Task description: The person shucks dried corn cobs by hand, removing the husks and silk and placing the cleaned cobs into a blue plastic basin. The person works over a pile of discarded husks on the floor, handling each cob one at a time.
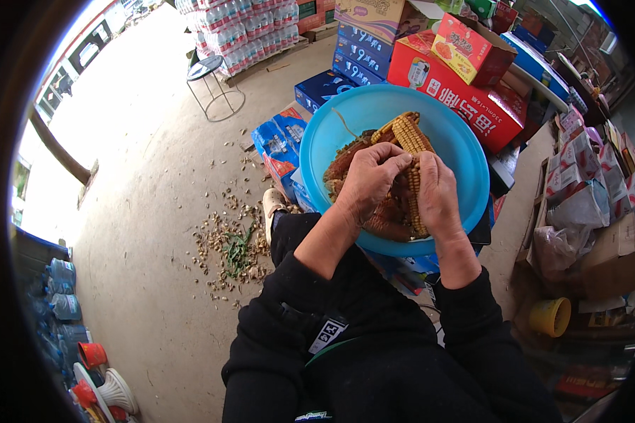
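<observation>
Both hands are together over a light blue plastic basin (468, 174), which holds several corn cobs. My left hand (373, 177) is bent, its thumb and fingertips meeting those of my right hand (438, 190) on a piece of corn that the fingers mostly hide. A yellow corn cob (410, 136) with full rows of kernels leans just beyond the fingertips. Another ear of corn (414, 198) lies beside my right hand. Reddish-brown cobs (389, 224) lie lower in the basin, partly covered by my left hand and wrist.
Red cartons (455, 100) and blue boxes (360, 58) stand behind the basin. Shells and green leaves (238, 251) litter the floor at left. A round stool (206, 69) stands near stacked bottled water (248, 31). At right are a yellow bucket (547, 317) and a cardboard box (608, 259).
</observation>
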{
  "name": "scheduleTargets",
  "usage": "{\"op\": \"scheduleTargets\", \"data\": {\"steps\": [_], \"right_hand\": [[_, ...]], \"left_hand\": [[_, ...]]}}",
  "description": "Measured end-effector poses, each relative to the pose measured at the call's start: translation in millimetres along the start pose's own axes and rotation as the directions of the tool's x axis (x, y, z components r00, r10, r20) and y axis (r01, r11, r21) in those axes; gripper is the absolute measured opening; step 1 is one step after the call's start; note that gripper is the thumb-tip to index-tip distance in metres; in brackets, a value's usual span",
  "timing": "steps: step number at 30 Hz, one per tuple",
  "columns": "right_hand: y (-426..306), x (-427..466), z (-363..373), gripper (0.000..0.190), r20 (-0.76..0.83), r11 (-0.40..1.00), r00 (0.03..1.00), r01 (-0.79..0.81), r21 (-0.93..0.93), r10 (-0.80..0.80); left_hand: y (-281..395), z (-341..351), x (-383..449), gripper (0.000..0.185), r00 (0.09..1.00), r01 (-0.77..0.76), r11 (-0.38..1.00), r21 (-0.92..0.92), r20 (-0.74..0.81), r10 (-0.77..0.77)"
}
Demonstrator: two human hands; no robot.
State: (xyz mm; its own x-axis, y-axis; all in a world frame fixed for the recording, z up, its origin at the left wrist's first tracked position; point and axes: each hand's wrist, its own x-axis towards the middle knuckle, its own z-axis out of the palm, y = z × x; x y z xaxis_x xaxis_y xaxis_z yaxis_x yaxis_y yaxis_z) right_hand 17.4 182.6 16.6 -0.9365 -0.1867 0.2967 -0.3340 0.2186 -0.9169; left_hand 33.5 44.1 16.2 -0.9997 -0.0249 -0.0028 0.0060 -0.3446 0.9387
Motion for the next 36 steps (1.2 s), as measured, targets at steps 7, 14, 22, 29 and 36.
{"op": "scheduleTargets", "data": {"steps": [7, 14, 22, 29, 36], "right_hand": [[-1.1, 1.8, -3.1, 0.044, 0.166, 0.870, 0.970, -0.234, 0.433, 0.178], [-2.3, 1.2, -2.6, 0.043, 0.216, 0.937, 0.960, -0.231, 0.262, 0.176], [4.4, 1.5, -1.2, 0.042, 0.107, 0.988, 0.989, -0.113, 0.109, 0.102], [-2.3, 1.9, 1.6, 0.042, -0.011, 0.968, 0.983, -0.180, 0.175, 0.184], [-5.7, -1.7, -4.4, 0.039, 0.221, 0.964, 0.956, -0.225, 0.143, 0.191]], "left_hand": [[-2.5, 5.0, 1.0, 0.022, 0.999, -0.034, 0.995, 0.098, 0.031, 0.031], [-8.9, 1.6, 6.5, 0.023, 0.993, -0.118, 0.991, 0.059, -0.023, 0.120], [-0.6, 3.3, 1.0, 0.020, 0.992, -0.112, 0.990, 0.091, -0.042, 0.116], [-2.2, 1.1, 3.4, 0.022, 0.996, -0.087, 0.995, 0.044, -0.024, 0.088], [-3.8, -2.8, 9.1, 0.024, 0.986, -0.090, 0.975, -0.205, -0.156, 0.058]]}}
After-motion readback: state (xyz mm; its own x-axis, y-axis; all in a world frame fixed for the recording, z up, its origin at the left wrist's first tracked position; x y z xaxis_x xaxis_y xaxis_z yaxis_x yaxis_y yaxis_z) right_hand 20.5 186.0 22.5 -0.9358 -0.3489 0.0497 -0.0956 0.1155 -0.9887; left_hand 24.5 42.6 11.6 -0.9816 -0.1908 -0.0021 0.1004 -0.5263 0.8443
